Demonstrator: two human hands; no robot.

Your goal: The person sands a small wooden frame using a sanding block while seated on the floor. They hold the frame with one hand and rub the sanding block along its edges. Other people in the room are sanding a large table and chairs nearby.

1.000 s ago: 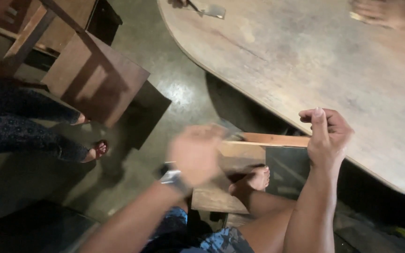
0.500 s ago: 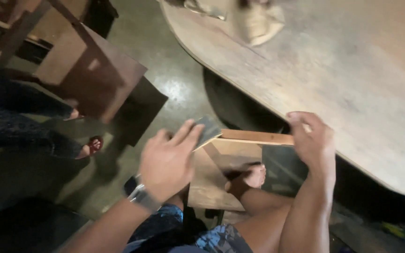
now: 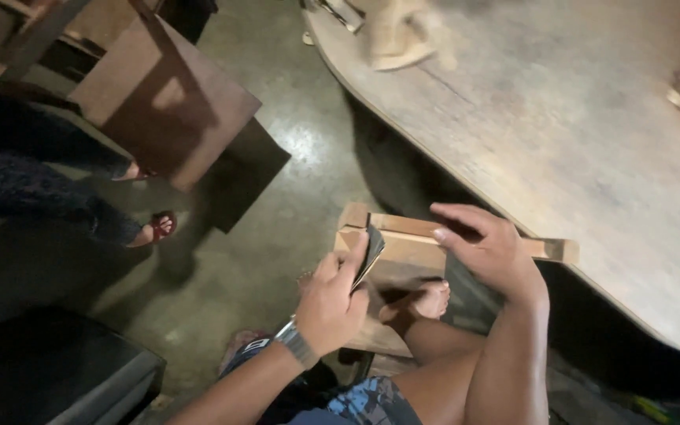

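Glossy concrete floor, left hand (image 3: pixel 328 303) pinching dark sheet (image 3: pixel 369 256), wooden frame (image 3: pixel 403 244)

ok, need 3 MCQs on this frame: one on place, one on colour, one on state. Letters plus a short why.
1. Where is the wooden piece that both hands work on?
A. On top of the big table
B. Low in front of the person, beside the table's edge
C. On the dark seat at lower left

2. What colour is the sheet in the left hand?
A. Dark, near black
B. Bright yellow
C. White

3. What is the right hand doing?
A. Hanging free in the air
B. Lying flat on the table
C. Resting on the piece's top rail

Answers:
1 B: the piece sits below the wooden table, by the person's foot.
2 A: the sheet pinched in the fingers looks dark.
3 C: its fingers lie over the rail.
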